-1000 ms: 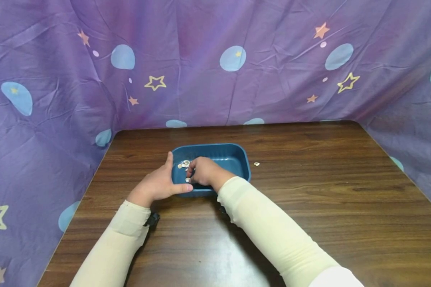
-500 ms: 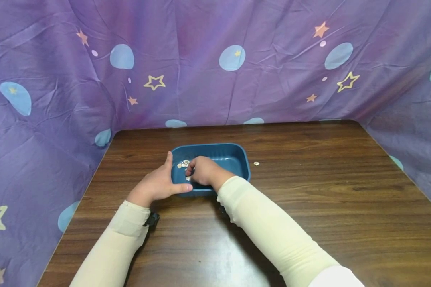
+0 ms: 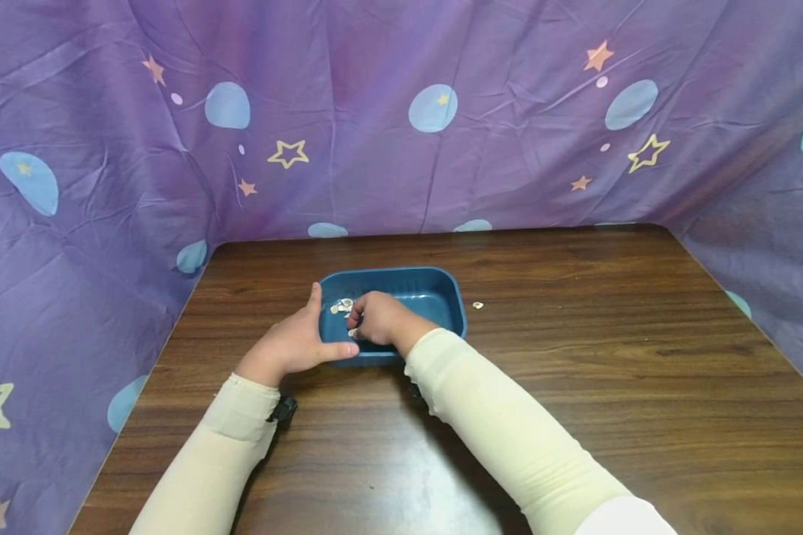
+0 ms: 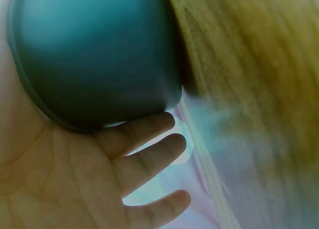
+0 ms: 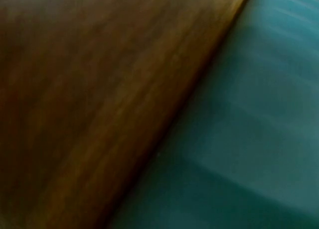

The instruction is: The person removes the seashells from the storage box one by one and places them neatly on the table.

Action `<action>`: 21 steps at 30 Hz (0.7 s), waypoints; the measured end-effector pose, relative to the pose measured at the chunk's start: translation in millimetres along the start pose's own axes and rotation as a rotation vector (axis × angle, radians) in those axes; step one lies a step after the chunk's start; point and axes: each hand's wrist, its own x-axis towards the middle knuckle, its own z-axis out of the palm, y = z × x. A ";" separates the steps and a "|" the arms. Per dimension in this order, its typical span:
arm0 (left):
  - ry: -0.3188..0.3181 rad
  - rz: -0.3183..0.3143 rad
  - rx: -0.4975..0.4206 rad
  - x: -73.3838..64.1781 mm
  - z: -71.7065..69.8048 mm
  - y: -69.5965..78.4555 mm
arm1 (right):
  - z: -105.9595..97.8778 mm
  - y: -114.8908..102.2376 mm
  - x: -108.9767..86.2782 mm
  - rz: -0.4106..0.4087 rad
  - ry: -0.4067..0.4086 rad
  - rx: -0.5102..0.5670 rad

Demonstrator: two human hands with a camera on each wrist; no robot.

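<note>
A blue rectangular basin [image 3: 401,282] sits on the table in the head view. My left hand [image 3: 293,343] braces its left end, the thumb lying along the near rim. In the left wrist view the left fingers [image 4: 152,162] are straight, one of them touching the underside of the basin's end. Inside the basin, my right hand [image 3: 380,319] has curled fingers and pinches a small pale shell [image 3: 352,334] at the thumb tip. Several small shells [image 3: 342,305] lie just beyond it, partly hidden by the fingers. The right wrist view shows only the basin's outer wall [image 5: 249,119], blurred.
One more shell [image 3: 478,305] lies on the brown wooden table [image 3: 575,357], to the right of the basin. Purple star-printed cloth [image 3: 375,186] hangs behind the table and at both sides.
The shell at my right thumb has shifted slightly right, further under the fingers. Both hands and the basin stay almost where they were.
</note>
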 end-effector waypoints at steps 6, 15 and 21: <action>-0.010 -0.013 0.002 -0.4 -0.5 0.8 | -0.6 -0.6 -0.3 0.017 -0.006 -0.006; -0.004 -0.013 -0.004 0.0 -0.4 0.2 | -1.9 -1.0 0.2 0.008 -0.012 0.006; 0.002 -0.010 -0.007 0.5 1.3 -0.6 | -2.2 0.1 -0.4 -0.013 0.007 0.014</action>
